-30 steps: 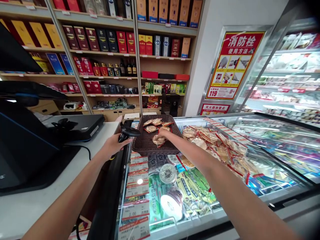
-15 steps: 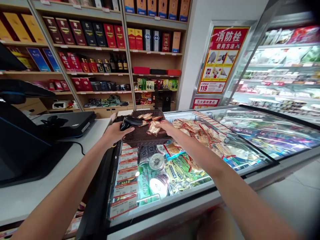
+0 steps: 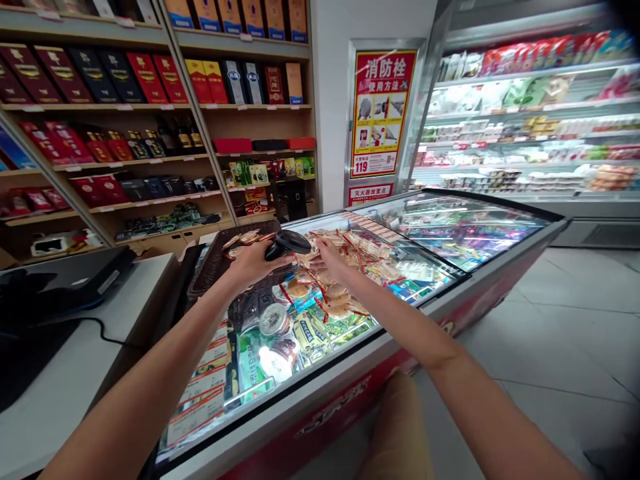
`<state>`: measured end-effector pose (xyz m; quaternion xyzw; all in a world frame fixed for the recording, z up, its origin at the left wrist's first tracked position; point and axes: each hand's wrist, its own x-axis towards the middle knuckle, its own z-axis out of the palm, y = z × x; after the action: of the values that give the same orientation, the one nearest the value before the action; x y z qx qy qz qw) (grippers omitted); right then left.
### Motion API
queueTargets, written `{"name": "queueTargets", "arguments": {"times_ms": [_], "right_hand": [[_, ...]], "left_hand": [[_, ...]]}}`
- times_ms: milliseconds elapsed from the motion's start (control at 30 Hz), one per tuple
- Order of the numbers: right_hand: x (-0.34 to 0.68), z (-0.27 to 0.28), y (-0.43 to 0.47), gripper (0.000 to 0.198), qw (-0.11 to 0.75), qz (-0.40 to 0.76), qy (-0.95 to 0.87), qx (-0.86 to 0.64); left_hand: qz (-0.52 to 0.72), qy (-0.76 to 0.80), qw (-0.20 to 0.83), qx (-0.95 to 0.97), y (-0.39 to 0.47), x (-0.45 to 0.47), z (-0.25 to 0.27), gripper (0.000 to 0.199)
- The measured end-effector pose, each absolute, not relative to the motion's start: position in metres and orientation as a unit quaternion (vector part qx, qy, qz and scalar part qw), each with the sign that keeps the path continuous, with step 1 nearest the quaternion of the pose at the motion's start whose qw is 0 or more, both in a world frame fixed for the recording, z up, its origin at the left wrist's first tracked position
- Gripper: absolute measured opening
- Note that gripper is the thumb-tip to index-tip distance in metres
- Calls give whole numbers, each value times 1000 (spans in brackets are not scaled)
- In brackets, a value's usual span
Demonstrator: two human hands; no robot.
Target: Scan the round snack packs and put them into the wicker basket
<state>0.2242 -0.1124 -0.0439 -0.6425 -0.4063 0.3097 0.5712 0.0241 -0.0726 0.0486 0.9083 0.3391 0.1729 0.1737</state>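
The left hand (image 3: 253, 263) is wrapped around the grip of a black scanner (image 3: 287, 243), whose head points right, toward the snack packs (image 3: 345, 267) heaped on the glass lid of the freezer (image 3: 450, 313). The right hand (image 3: 330, 259) lies on that heap with fingers curled over a pack; whether it pinches one or only presses on it, I cannot tell, since the packs blur together under the fingers.

The heap lies loose on smooth glass near the freezer's front edge, so a sideways pull by the right hand could likely drag neighbouring packs along and spill some over that edge to the floor. The packs are shiny; a loose pinch may let one slip. The scanner head hangs just beside the right hand, so the two could knock together, and a crumpled or tilted wrapper may fail to read. The wicker tray (image 3: 215, 267) with a few packs sits at the freezer's left end, under the left wrist, and a nudge of the arm could shift it.

The packs lie directly under the right hand and just right of the scanner.
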Motion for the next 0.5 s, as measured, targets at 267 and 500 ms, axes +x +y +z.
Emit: {"name": "queueTargets", "arguments": {"times_ms": [267,500], "right_hand": [[240,-38,-158,34,609,295,-367,-639],[265,-51,-161,35,600,213,-362,-681]], "left_hand": [[139,317,106,932,-85,58,50,59],[140,337,138,921,-82,53,50,62]]}}
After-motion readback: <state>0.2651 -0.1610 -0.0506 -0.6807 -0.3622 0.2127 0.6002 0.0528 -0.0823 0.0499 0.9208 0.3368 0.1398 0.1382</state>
